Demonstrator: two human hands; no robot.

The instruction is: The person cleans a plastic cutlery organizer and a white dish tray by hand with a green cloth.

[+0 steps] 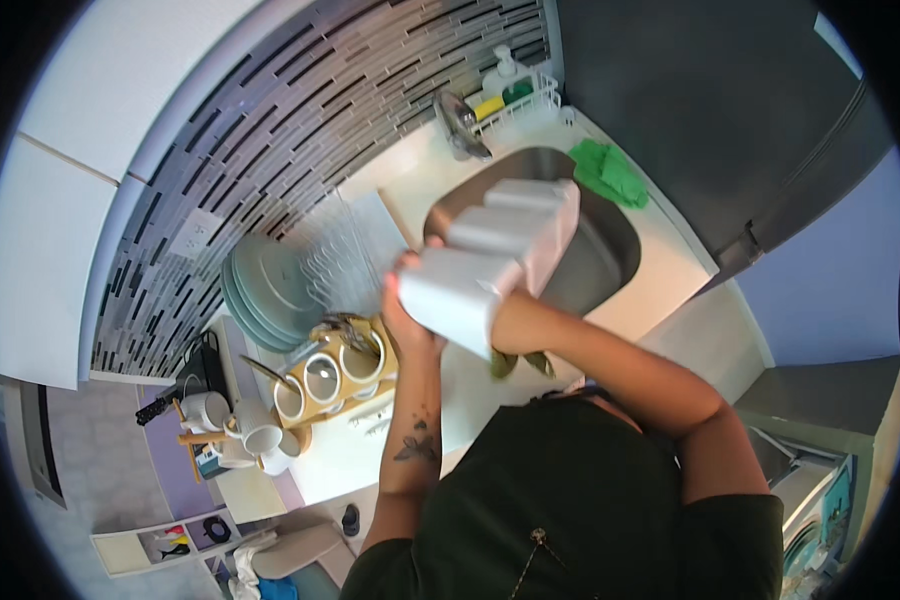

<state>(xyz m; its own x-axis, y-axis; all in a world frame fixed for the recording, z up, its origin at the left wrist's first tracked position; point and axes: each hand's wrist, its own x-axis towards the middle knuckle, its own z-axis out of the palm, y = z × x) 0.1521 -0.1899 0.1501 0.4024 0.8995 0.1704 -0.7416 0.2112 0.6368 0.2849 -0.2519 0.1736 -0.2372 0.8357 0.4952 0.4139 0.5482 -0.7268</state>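
Observation:
A white container with several joined compartments [457, 289] is tilted over the front left side of the steel sink basin [607, 262]. Around its left end my left hand [412, 311] is closed, fingers on the outer wall. My right hand [521, 330] reaches into or behind the near compartment, its fingers mostly hidden. Part of an olive-green cloth [521, 365] shows below that hand. The container is slightly blurred.
Behind the sink are a faucet [461, 127] and a white wire caddy [525, 97]; a green cloth [609, 172] lies at its right rim. To the left stand plates [270, 289] in a rack, a utensil holder [330, 375] and mugs [251, 427].

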